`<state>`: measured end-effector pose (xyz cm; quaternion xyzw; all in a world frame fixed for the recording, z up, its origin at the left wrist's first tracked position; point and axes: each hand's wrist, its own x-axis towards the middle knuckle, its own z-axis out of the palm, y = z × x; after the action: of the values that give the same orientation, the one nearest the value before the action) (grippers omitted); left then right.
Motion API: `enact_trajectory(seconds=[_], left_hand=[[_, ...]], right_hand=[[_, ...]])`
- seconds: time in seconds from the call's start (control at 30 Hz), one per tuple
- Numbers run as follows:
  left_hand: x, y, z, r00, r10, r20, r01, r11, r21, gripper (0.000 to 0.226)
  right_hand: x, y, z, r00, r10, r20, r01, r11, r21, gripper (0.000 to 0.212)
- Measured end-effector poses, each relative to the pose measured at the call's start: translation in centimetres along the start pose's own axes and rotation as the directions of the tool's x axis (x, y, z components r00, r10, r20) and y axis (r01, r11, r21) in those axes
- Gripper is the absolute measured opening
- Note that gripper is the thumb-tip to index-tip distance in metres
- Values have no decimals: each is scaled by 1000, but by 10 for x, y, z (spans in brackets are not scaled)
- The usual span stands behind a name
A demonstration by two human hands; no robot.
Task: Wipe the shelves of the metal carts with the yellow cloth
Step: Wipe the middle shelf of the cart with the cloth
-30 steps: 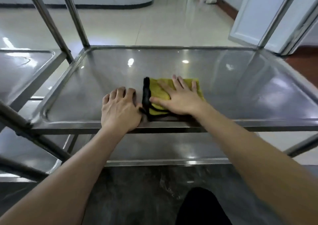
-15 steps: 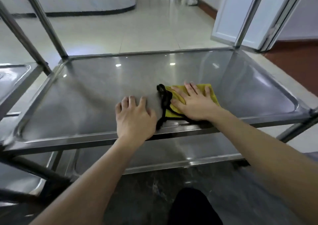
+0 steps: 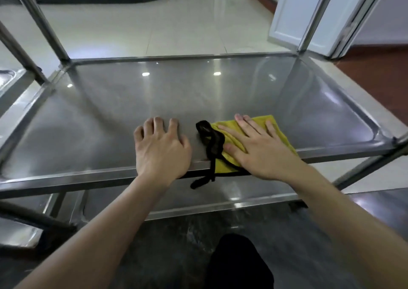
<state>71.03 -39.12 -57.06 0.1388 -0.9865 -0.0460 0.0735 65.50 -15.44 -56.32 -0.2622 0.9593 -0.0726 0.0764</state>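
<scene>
Pale glossy tiled floor (image 3: 132,30), white door (image 3: 293,12) ajar, reddish-brown floor (image 3: 379,76) at right.

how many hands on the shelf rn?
2. Left hand rests bare on the shelf near its front edge; right hand presses flat on the yellow cloth just beside it.

We see even, fairly bright light. Small white highlights glint on the shiny stainless-steel cart shelf (image 3: 110,116), and broad glare washes the glossy pale tiled floor (image 3: 132,30) beyond it. Beneath the shelf all is dim. Wide-angle distortion bends the edges; the whole picture looks slightly soft.
</scene>
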Motion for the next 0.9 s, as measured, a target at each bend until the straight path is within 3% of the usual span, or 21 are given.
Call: enact_trajectory(seconds=[0.3,0.4,0.57,0.67,0.8,0.9], left_hand=[[5,0,2,999,-22,-36,22,1000,-14,51],[7,-1,1,999,-22,-32,22,1000,-22,50],[6,0,-2,1000,-26,-8,26,1000,1,52],[5,2,-4,1000,-21,9,20,999,30,49],[2,5,-4,1000,-7,26,6,999,42,50],[4,2,-4,1000,-24,13,24,999,33,50]], right_hand=[[250,32,-55,979,182,95,-174,981,-85,76],[217,19,-40,984,161,80,-161,987,-12,75],[38,15,-15,1000,26,2,-27,999,18,86],[-31,40,-16,998,57,14,-56,998,-22,93],[40,89,-40,979,183,95,-182,983,-19,96],[134,106,-56,968,242,61,-242,970,-7,109]])
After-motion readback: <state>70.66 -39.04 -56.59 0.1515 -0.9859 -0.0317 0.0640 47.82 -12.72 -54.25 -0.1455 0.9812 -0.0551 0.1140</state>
